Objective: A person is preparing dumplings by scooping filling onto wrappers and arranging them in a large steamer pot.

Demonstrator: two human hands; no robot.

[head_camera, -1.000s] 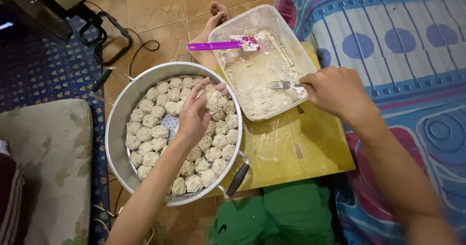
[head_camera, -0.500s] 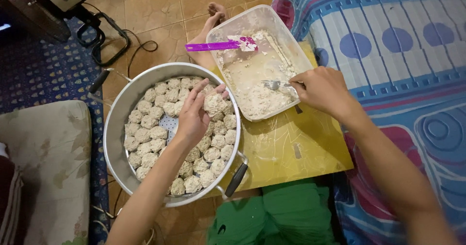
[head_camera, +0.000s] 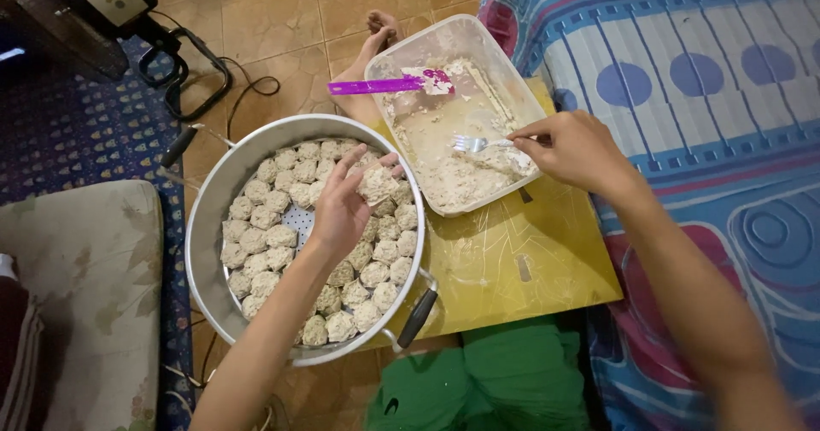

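Steamer pan nearly full of dumplings, small gap near centre; left hand pinches one dumpling above it, right hand grips fork in tub, filling apparently about half left.

Dumplings fill the pot on the left; the tub, holding fork and spatula, sits right on the board.
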